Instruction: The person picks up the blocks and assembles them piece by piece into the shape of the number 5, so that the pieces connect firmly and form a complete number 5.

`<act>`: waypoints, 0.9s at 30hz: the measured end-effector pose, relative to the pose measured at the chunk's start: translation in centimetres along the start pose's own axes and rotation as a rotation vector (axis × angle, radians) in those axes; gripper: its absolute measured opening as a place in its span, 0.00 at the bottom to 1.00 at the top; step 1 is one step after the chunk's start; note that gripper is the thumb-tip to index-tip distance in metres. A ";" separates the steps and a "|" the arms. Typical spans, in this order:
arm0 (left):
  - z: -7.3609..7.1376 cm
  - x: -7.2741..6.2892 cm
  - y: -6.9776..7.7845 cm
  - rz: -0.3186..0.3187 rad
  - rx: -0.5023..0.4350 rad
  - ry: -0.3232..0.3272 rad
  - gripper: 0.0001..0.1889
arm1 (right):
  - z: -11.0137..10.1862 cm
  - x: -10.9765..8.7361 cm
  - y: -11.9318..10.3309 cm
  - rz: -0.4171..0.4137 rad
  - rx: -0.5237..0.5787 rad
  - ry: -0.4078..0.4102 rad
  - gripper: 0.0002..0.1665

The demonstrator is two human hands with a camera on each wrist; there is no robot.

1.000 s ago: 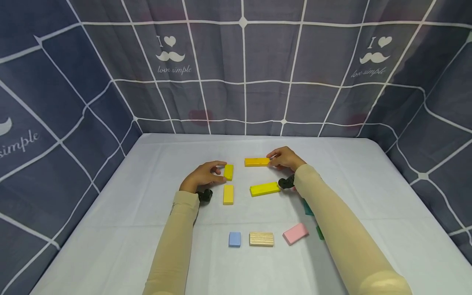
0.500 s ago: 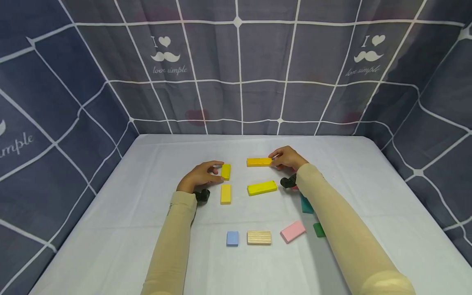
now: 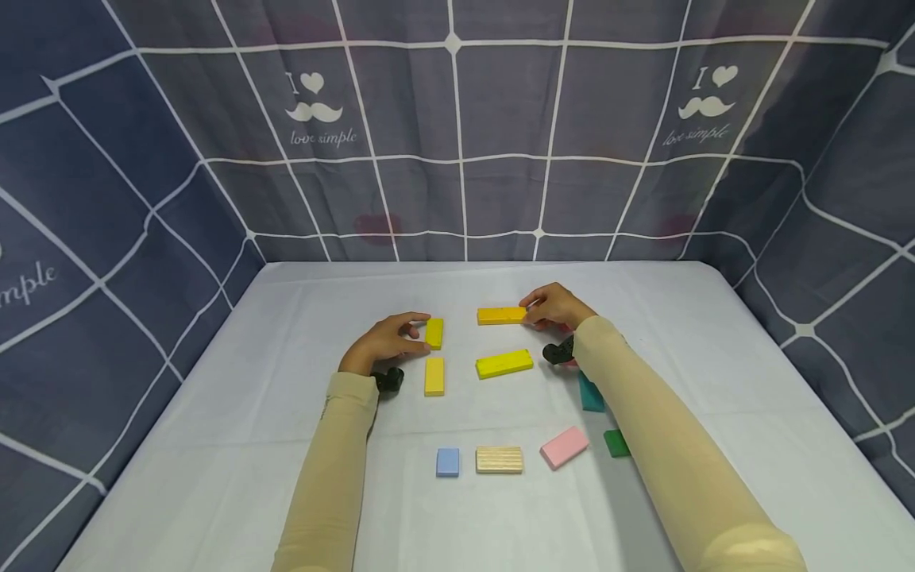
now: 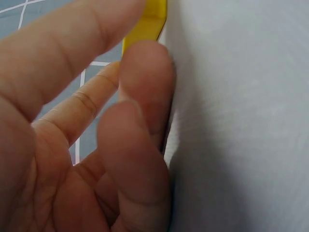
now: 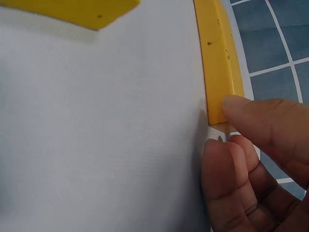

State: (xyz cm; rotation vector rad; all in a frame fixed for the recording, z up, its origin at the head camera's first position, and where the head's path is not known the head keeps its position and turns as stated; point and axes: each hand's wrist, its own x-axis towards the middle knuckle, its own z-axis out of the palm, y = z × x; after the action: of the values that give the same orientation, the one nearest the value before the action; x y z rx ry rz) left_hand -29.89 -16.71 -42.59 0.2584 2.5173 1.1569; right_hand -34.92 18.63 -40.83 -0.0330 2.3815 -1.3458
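In the head view, my left hand (image 3: 384, 338) pinches a short yellow block (image 3: 434, 334) between thumb and finger at its far and near ends. Part of that yellow block (image 4: 145, 29) shows past the fingers in the left wrist view. Farther right, my right hand (image 3: 557, 305) holds the right end of a long orange-yellow block (image 3: 500, 316), which lies flat on the table. A fingertip rests on the end of this orange-yellow block (image 5: 217, 63) in the right wrist view, with the other fingers curled beside it. A second yellow block (image 3: 434, 376) lies just nearer than the left one.
A long bright yellow block (image 3: 503, 364) lies slightly angled between the hands. Nearer are a blue block (image 3: 448, 462), a ridged wooden block (image 3: 499, 460) and a pink block (image 3: 564, 447). Teal (image 3: 591, 392) and green (image 3: 616, 443) blocks are partly hidden by the right sleeve.
The head view has shifted a little, so the scene slides slightly left. Both hands keep their places at their blocks; the orange-yellow block has moved slightly right relative to the other blocks.
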 end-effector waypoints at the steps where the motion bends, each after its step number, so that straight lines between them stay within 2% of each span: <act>1: 0.0 0.0 0.0 0.002 -0.001 -0.001 0.36 | 0.0 0.0 0.1 -0.003 0.003 -0.004 0.28; 11: 0.0 0.0 -0.2 0.010 -0.008 -0.008 0.37 | 0.0 0.3 0.6 -0.014 0.039 -0.006 0.25; 17: -0.1 0.0 -0.2 0.017 -0.032 -0.015 0.37 | 0.0 0.1 0.8 -0.032 0.004 0.014 0.27; 27: -0.4 0.1 -1.0 0.051 -0.073 -0.043 0.37 | 0.3 0.1 0.8 0.024 -0.001 0.024 0.26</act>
State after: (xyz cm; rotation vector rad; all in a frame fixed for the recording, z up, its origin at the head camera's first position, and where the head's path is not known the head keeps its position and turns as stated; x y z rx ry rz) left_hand -30.17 -17.62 -43.11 0.3263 2.4393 1.2467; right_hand -34.78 18.77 -41.71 0.0121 2.3952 -1.3406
